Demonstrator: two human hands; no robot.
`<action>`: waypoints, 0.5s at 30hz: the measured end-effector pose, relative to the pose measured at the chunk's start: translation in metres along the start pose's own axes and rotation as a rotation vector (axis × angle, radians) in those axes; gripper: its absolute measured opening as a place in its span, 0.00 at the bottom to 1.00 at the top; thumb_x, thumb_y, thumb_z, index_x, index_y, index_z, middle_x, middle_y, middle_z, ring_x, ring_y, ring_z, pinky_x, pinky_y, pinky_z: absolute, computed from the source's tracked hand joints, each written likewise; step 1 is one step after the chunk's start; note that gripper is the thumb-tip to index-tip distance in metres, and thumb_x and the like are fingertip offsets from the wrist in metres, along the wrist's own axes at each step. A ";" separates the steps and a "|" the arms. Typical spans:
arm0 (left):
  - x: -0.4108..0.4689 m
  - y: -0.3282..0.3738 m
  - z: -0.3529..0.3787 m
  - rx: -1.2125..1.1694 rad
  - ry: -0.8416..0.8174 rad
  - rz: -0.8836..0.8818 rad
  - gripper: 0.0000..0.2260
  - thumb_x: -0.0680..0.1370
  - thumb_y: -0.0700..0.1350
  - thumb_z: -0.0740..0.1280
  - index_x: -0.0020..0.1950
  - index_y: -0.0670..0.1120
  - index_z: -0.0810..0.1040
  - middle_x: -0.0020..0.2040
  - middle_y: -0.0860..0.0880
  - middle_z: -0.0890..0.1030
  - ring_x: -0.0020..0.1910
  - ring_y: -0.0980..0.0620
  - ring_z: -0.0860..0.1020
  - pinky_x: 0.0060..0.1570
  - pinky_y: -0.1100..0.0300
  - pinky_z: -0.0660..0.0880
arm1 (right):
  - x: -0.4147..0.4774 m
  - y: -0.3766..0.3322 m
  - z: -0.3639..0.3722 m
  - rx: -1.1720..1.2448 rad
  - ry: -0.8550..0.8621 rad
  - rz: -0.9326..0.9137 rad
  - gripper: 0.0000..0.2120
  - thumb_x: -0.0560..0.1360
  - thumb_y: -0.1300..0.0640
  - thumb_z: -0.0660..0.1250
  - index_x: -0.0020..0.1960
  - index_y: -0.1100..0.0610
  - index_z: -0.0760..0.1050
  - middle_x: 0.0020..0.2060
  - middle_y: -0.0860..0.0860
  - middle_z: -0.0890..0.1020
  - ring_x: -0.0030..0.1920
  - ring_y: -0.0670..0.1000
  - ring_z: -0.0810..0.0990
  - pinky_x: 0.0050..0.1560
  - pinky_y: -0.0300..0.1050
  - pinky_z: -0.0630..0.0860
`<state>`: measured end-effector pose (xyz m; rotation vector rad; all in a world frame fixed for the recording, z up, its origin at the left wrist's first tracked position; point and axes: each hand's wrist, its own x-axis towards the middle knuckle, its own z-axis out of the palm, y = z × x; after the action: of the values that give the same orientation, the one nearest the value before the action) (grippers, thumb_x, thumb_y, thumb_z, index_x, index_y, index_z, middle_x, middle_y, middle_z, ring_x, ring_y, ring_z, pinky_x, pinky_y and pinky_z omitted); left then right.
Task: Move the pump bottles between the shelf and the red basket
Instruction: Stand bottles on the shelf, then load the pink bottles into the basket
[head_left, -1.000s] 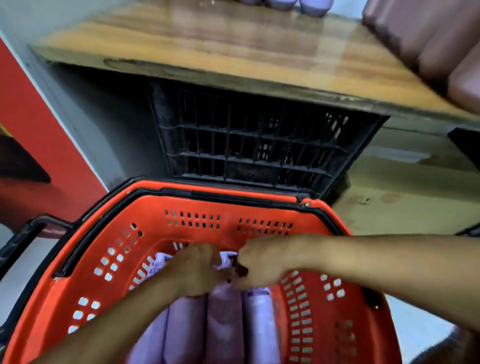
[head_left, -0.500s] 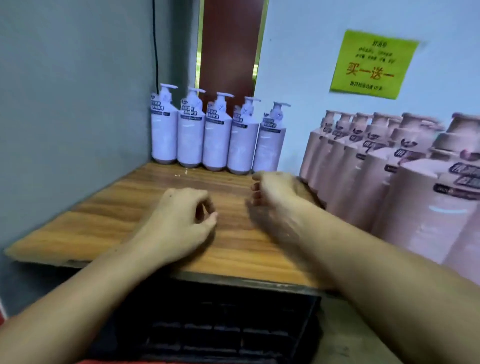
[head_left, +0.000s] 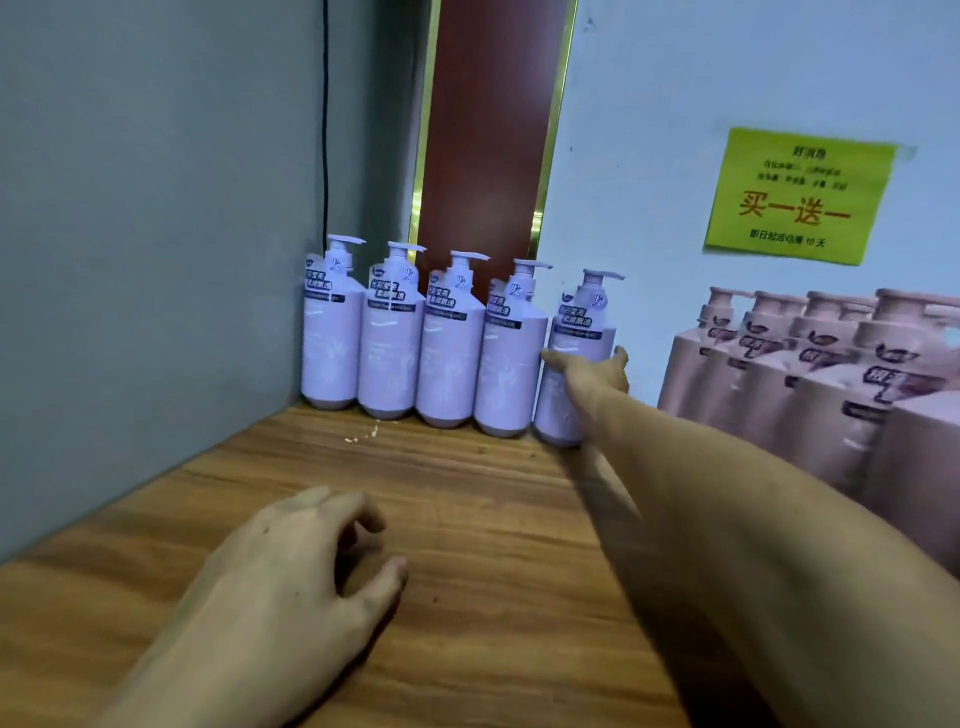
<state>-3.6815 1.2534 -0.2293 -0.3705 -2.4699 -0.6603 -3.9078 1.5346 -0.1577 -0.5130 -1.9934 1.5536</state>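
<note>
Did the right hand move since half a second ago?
Yes: the right hand went forward along the wooden shelf to the rightmost lilac plastic pump bottle.

soft, even light is falling on the wooden shelf (head_left: 467, 493), leaving only faint shadows; wide-angle distortion is bending the edges, and the pink bottles (head_left: 831, 389) are showing slight blur

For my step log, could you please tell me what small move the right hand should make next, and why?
Probably close the right hand round the rightmost lavender bottle: its thumb and a finger lie spread across it, while the left hand holds nothing.
</note>
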 end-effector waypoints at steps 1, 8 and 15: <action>0.001 -0.001 0.000 -0.009 0.018 -0.014 0.11 0.68 0.63 0.70 0.43 0.59 0.76 0.40 0.62 0.76 0.43 0.61 0.75 0.47 0.58 0.74 | 0.004 0.007 0.002 0.004 0.010 -0.027 0.41 0.64 0.41 0.82 0.70 0.50 0.68 0.67 0.57 0.78 0.64 0.61 0.79 0.67 0.57 0.75; 0.002 -0.005 0.003 0.108 -0.054 -0.026 0.14 0.68 0.66 0.67 0.45 0.58 0.75 0.41 0.60 0.75 0.47 0.60 0.72 0.51 0.60 0.72 | -0.009 0.016 -0.003 -0.153 0.131 -0.179 0.34 0.59 0.30 0.78 0.55 0.48 0.71 0.57 0.54 0.83 0.57 0.61 0.82 0.53 0.51 0.75; 0.001 -0.003 0.001 0.083 -0.084 -0.051 0.15 0.70 0.63 0.69 0.51 0.57 0.76 0.42 0.60 0.75 0.50 0.56 0.76 0.52 0.56 0.75 | -0.072 0.012 -0.021 -0.222 0.139 -0.227 0.36 0.61 0.28 0.76 0.60 0.48 0.74 0.57 0.54 0.83 0.59 0.62 0.81 0.53 0.51 0.74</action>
<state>-3.6844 1.2516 -0.2308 -0.3100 -2.5846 -0.5714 -3.8395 1.5096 -0.1795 -0.4493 -2.0470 1.1382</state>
